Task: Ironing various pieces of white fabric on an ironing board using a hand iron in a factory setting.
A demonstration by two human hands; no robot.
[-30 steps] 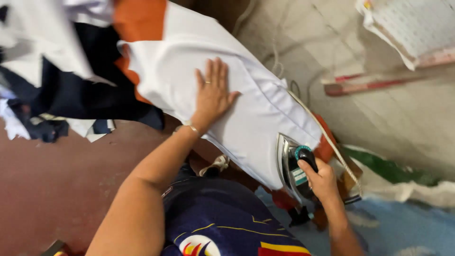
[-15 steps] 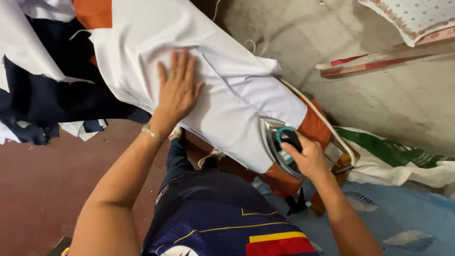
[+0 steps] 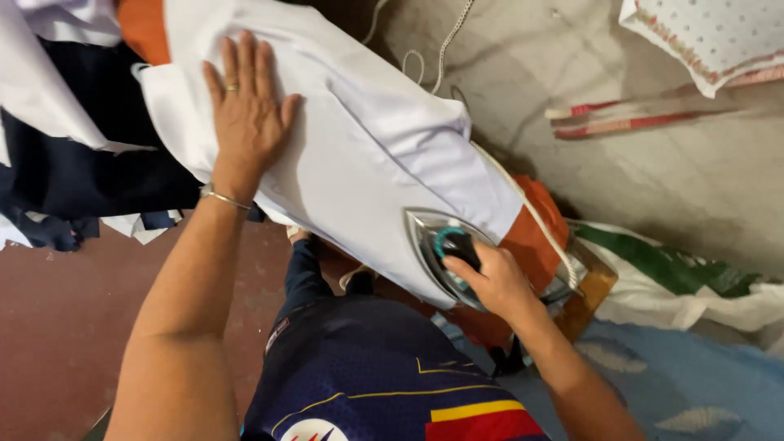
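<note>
- Dark and white clothes [image 3: 57, 155] lie heaped at the far left, hanging off the board's end beside the white cloth.
- Left hand [image 3: 245, 114]: flat, fingers spread, palm down on the cloth [image 3: 367, 155]; it grips nothing, only pins the fabric. Compared with half a second ago and a second ago, it lies nearer the upper left end of the cloth, farther from the iron.
- Cloth: white, draped over the orange board [image 3: 535, 233], lying smooth between hand and iron.
- Right hand [image 3: 490, 282]: fingers closed round the dark handle of the iron [image 3: 445, 253]. The iron's soleplate rests on the cloth's lower right edge, in much the same place as before.
- Judgement: the wider gap between the hands suggests the fabric is being drawn taut for a pass of the iron.
- Cord [image 3: 441, 49] trails over the grey floor [image 3: 653, 188] at upper right; a patterned cushion [image 3: 710, 37] lies in the corner.
</note>
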